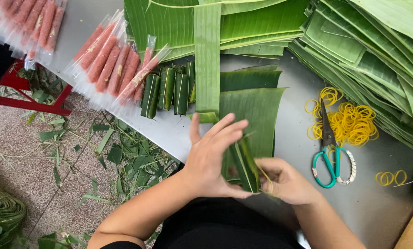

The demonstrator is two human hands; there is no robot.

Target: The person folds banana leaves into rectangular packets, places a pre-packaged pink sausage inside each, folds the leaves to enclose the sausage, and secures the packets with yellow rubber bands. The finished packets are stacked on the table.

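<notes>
- Green banana-leaf strip, half folded into a small parcel (244, 168), sits between both hands just above the near edge of the grey metal table (303, 157)
- Left hand (211, 161): fingers extended and flat, pressing against the parcel's left face, not clenched
- Right hand (285, 182): fingers curled around the lower right end of the parcel, pinching the fold
- Handling, as a judgement: the leaf looks light, thin and pliable; it probably splits along its ribs and springs open if let go, so the hold belongs across the folded end, with a flat hand backing the side
- Long flat green leaf strip (207, 60) lies ahead of the hands, on wider cut leaves (257, 108)
- Finished dark-green wrapped rolls (167, 90) stand in a row near the strip
- Pink sausage sticks in clear plastic sleeves (112, 62) lie to the left of the rolls
- Teal-handled scissors (329, 150) rest on a loose heap of yellow rubber bands (354, 122), right of the hands
- Stacked green leaf sheets (377, 55) fill the far right corner
</notes>
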